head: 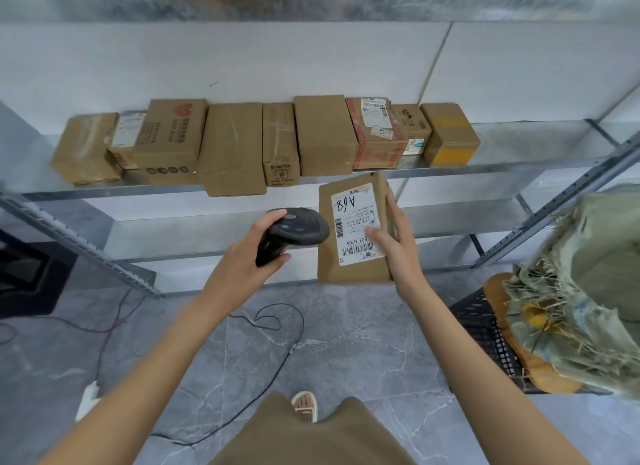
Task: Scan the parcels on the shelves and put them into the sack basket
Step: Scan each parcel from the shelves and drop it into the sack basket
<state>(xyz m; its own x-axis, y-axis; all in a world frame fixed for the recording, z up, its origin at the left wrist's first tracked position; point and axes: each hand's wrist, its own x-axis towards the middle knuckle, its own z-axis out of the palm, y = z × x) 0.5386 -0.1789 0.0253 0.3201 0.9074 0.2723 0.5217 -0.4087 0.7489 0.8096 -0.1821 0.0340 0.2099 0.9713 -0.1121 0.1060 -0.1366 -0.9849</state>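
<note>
Scanning mid-step, we judge: left hand (pixel 254 253) curled round dark handheld barcode scanner (pixel 294 230), aimed at brown cardboard parcel with white label (pixel 353 232) pinched in right hand (pixel 398 242) below shelf. Row of brown boxes (pixel 263 142) remains on metal shelf (pixel 519 149); green woven sack basket (pixel 588 291) at right, contents unclear.

Held parcel (pixel 353 232): brown cardboard, white label with black barcodes and handwriting
Scanner (pixel 294 230): dark grey, black handle
Shelf parcels (pixel 277 138): brown cardboard; one with red-orange tape, one with yellow patches
Shelf (pixel 502 152): silver-grey metal
Floor (pixel 346 343): grey marble, white veins
Sack (pixel 588 274): pale green, frayed weave
Basket (pixel 485 326): black mesh
</note>
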